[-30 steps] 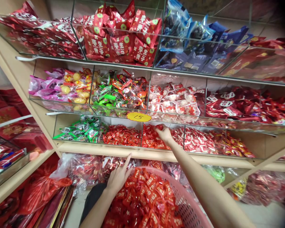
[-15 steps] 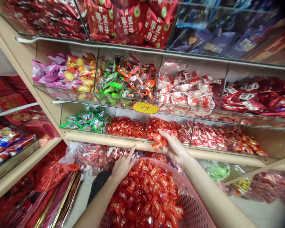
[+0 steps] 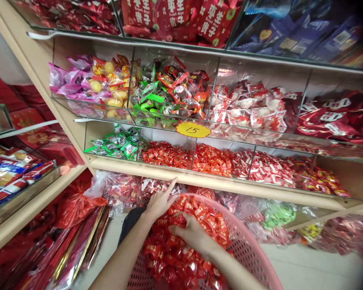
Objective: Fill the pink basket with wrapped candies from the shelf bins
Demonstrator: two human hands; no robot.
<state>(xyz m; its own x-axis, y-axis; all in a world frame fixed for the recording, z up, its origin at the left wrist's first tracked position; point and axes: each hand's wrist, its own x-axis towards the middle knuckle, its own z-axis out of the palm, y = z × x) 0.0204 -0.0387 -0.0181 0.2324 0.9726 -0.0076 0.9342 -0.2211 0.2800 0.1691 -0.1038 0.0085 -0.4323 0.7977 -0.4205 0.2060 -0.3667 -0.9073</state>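
Note:
A pink perforated basket (image 3: 251, 249) at the bottom centre is heaped with red wrapped candies (image 3: 205, 219). My left hand (image 3: 160, 201) grips the basket's far left rim, its index finger stretched toward the wooden shelf edge. Palm down, my right hand (image 3: 191, 233) lies in the heap with its fingers curled into the red candies. Straight above, the lowest clear bin row holds more red candies (image 3: 213, 159) in its middle compartment.
Clear acrylic bins (image 3: 169, 96) on the shelves hold purple, yellow, green, white and red sweets. A yellow oval tag (image 3: 192, 129) reads 15. Plastic bags of candy (image 3: 121, 189) sit under the shelf. A second shelf unit (image 3: 24, 189) stands at left, red packets below it.
My right hand has come out of the middle red-candy bin and down into the basket heap. My left hand stays on the rim. The view has tilted downward.

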